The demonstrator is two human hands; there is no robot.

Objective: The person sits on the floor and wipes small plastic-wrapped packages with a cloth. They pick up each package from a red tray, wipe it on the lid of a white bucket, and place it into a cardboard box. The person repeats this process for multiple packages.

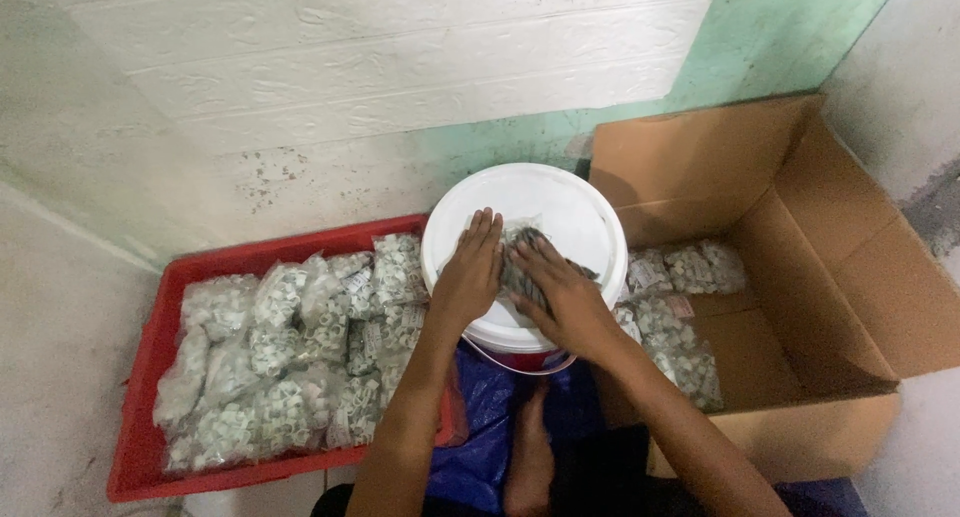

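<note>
Red plastic crate (150,357) sits at the left on the floor, filled with clear bags of small pale ring-shaped parts (290,347). Just to its right, at the centre, stands a white bucket with its lid (560,202) on, and the lid serves as the work surface. A small clear bag of parts (525,267) lies flat on the near half of the lid, its long axis running roughly from the far left toward the near right. Both hands press on it from above. The left hand (470,272) lies open with fingers spread, palm down, on the bag's left edge and partly on the bare lid. The right hand (565,297) covers the bag's right and near part, fingers flat and pointing away toward the wall; neither hand is closed around the bag. Both are equally near to it. Right of the bucket, an open cardboard box (850,277) holds more filled bags (680,297) on its floor.
</note>
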